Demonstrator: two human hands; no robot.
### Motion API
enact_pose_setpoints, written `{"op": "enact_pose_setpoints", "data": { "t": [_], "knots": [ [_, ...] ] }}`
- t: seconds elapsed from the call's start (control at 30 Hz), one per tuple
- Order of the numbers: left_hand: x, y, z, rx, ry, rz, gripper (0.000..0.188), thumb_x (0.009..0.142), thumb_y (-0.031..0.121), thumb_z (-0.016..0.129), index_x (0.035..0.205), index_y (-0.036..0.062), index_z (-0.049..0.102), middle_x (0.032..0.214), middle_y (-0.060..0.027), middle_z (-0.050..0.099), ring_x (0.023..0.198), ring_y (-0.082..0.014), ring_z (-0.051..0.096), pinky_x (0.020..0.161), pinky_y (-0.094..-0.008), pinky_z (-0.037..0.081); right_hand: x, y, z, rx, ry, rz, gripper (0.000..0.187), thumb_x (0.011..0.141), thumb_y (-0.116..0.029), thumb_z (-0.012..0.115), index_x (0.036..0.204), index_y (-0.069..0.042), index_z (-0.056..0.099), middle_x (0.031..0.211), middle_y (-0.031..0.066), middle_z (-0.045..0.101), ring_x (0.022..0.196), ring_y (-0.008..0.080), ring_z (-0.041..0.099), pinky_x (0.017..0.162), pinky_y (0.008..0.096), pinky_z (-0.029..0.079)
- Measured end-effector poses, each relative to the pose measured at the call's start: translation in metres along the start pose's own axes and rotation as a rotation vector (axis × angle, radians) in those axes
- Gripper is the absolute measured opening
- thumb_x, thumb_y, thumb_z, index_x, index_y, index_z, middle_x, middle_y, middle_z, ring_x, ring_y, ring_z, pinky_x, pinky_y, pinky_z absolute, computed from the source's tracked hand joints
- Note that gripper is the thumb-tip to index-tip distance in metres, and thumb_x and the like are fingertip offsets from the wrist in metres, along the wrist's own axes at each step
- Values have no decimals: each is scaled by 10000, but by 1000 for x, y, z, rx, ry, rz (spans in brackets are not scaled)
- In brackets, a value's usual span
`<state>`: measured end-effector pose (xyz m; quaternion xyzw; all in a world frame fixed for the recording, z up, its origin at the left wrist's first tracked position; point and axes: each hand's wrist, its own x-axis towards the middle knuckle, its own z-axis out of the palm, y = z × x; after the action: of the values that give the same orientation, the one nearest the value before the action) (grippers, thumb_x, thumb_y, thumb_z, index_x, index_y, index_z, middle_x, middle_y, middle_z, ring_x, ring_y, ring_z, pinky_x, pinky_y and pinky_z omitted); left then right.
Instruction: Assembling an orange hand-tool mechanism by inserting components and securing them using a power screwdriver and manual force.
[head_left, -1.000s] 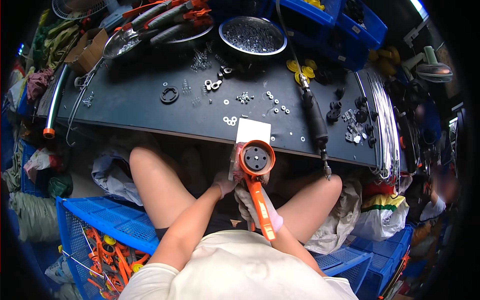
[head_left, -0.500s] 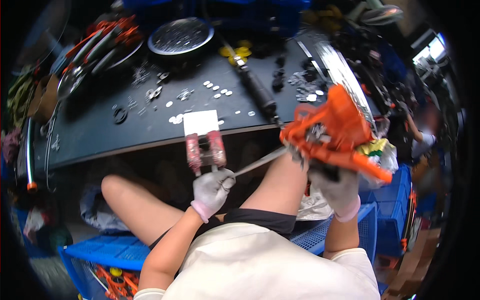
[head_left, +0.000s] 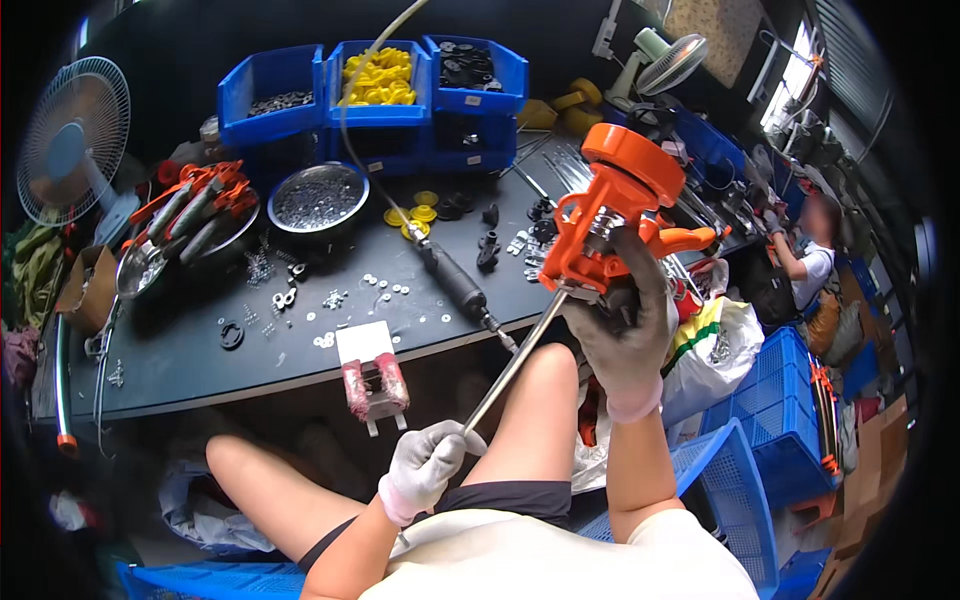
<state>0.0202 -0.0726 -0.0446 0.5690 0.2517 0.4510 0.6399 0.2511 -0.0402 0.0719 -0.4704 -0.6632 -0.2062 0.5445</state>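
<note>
Above the person's right knee, raised clear of the dark workbench [head_left: 180, 360], an orange plastic tool body [head_left: 612, 215] with a round cap on top and a side lever is held by the right hand [head_left: 625, 335], whose grey glove wraps closed around the lower part of the body from beneath. A long metal rod [head_left: 515, 362] runs from the bottom of the body down and to the left, and the left hand [head_left: 425, 465], in a white glove, is curled shut around the rod's lower end near the lap. The body looks like a rigid moulded piece with some metal inside, probably light to moderate in weight and top-heavy on the thin rod. The rod looks stiff, smooth and likely slippery, so the gloves probably help. The firmest hold seems to be the chunky base of the body, not the projecting lever. On the bench lie a black powered screwdriver [head_left: 455, 282] on its hose, scattered washers [head_left: 385, 290], a metal bowl of small parts [head_left: 318, 198], and blue bins [head_left: 375, 85] behind.
</note>
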Motion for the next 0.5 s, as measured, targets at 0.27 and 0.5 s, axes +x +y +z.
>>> {"op": "enact_pose_setpoints", "data": {
  "t": [0.27,0.5],
  "knots": [
    [0,8,4,31,-123,68,408,986,348,536,925,-42,645,541,8,454,446,-67,380,430,-238,293,5,6,-2,511,-73,-161,792,746,20,778,1415,-55,362,1217,94,531,993,164,609,865,290,528],
    [-11,38,25,247,15,60,201,978,153,501,1059,9,615,546,49,411,494,-26,374,453,-225,310,18,-5,-2,546,-112,166,761,723,58,710,1386,-61,355,1257,101,498,1074,181,570,931,327,492]
  ]
}}
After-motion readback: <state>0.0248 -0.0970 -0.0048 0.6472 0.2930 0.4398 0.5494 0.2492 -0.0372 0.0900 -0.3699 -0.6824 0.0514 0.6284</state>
